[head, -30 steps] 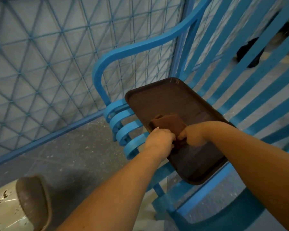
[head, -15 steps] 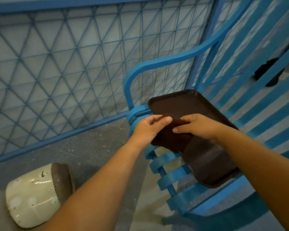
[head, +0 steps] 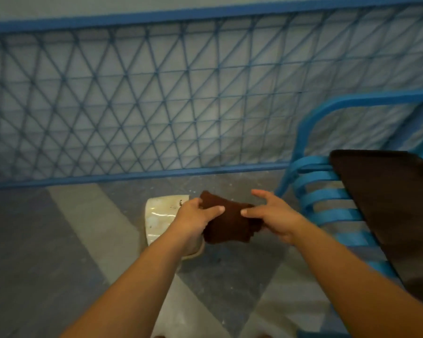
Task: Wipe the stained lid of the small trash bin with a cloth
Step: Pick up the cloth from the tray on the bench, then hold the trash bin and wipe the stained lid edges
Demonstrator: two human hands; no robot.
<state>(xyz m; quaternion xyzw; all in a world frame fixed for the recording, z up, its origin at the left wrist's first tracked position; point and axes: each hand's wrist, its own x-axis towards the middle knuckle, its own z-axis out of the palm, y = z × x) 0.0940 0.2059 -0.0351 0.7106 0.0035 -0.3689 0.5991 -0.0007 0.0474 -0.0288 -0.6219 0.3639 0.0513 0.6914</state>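
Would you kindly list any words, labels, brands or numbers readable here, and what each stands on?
None can be read.
Small cream trash bin: only dark specks and stains, no lettering.
Dark brown cloth, brown plastic tray, blue slatted metal chair: no writing visible.

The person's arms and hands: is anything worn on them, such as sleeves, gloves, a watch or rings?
Nothing shows. Both forearms are bare to the frame's edge, without sleeves. The left hand and right hand have no gloves, watch or visible rings.

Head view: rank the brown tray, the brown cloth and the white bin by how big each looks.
1. brown tray, cut off by the frame edge.
2. brown cloth and white bin: unsure, since the cloth and left hand cover much of the bin.
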